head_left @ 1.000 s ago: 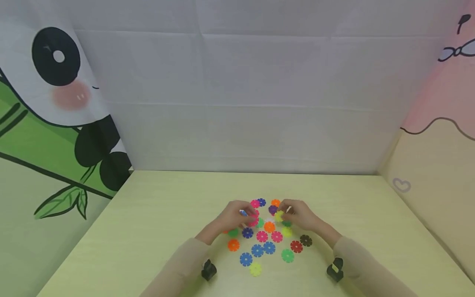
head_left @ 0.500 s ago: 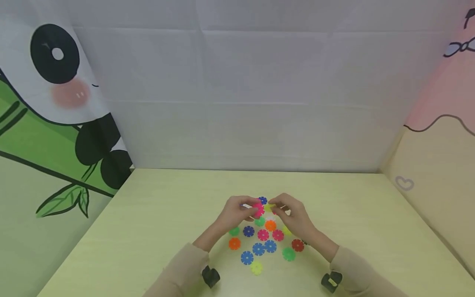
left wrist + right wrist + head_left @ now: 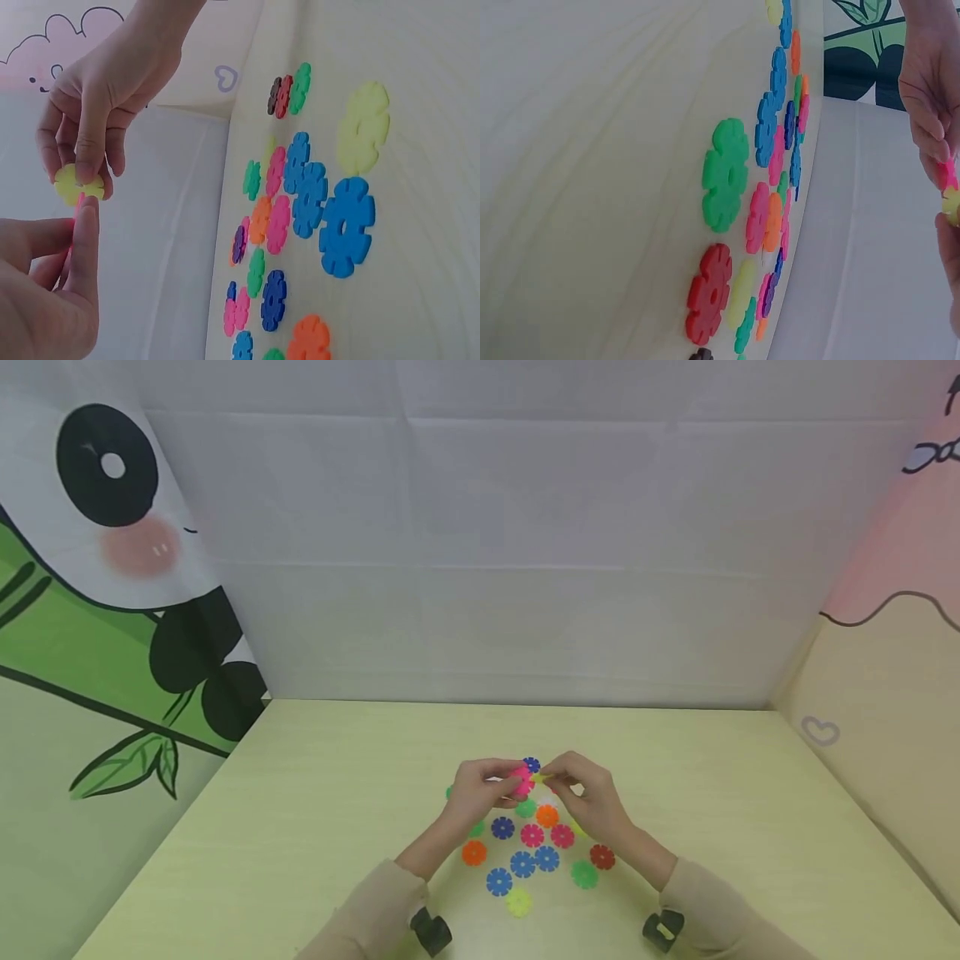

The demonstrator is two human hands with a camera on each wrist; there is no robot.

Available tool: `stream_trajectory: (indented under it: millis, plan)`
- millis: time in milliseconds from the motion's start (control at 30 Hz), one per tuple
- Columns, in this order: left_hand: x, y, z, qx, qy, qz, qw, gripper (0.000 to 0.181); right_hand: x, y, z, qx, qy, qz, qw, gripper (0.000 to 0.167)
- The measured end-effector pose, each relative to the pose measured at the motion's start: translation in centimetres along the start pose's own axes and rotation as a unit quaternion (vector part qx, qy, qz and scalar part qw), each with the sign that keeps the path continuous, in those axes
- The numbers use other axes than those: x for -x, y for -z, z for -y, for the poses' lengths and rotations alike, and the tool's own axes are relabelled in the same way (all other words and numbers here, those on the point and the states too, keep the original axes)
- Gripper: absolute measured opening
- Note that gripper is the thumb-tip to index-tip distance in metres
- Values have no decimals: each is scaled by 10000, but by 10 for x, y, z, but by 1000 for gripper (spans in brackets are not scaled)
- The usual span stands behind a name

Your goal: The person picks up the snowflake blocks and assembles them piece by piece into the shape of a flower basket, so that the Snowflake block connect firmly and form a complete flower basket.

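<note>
My left hand [image 3: 476, 793] pinches a pink notched snowflake disc [image 3: 522, 782] between thumb and fingers. Facing it, my right hand [image 3: 592, 792] pinches a yellow snowflake disc [image 3: 69, 180]. Both discs are held above the table, and their edges meet at right angles in the left wrist view. Whether the notches are fitted into each other cannot be told. In the right wrist view the pink disc [image 3: 948, 174] and yellow disc [image 3: 951, 204] touch at the right edge.
Several loose discs lie flat under and in front of the hands, among them a blue disc [image 3: 498, 882], a green disc [image 3: 584, 874], a red disc [image 3: 602, 857] and an orange disc [image 3: 474, 852]. A pale wall [image 3: 480, 627] stands behind the table [image 3: 337, 777].
Both hands have risen from the scattered discs and come together. The yellow disc has moved left to the pink one, and it has turned edge-on in the last half second.
</note>
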State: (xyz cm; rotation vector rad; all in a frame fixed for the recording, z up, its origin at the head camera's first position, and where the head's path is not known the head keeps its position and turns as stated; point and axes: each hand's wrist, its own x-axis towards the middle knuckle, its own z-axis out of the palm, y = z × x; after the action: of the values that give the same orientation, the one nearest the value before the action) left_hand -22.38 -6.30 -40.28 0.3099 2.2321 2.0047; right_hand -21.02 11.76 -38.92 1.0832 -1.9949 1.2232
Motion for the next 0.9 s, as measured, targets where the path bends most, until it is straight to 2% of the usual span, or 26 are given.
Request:
stream_trajectory:
  millis: [167,300,467,567,667,733,900]
  plan:
    - [0,-1,-2,174,244,-97,9995,30,-3,0,-1,-245,52,-34,9997,25]
    - [1,0,-5,196,247,-114,9994,28,-8,2,1,-342,-61,103,9993,22]
    - [2,6,-5,-314,366,85,9988,24,-8,6,0,-376,-521,572,9963,20]
    - [2,10,-3,-516,465,302,9971,24,-3,7,-10,-376,-837,912,9916,17]
    - [2,13,-2,-534,527,460,9961,26,3,12,-25,-303,-1238,1325,9829,17]
    - [2,15,0,-527,540,497,9959,27,8,18,-35,-214,-1563,1675,9732,19]
    - [6,24,4,-639,497,421,9958,28,26,36,-59,10,-2226,2686,9372,21]
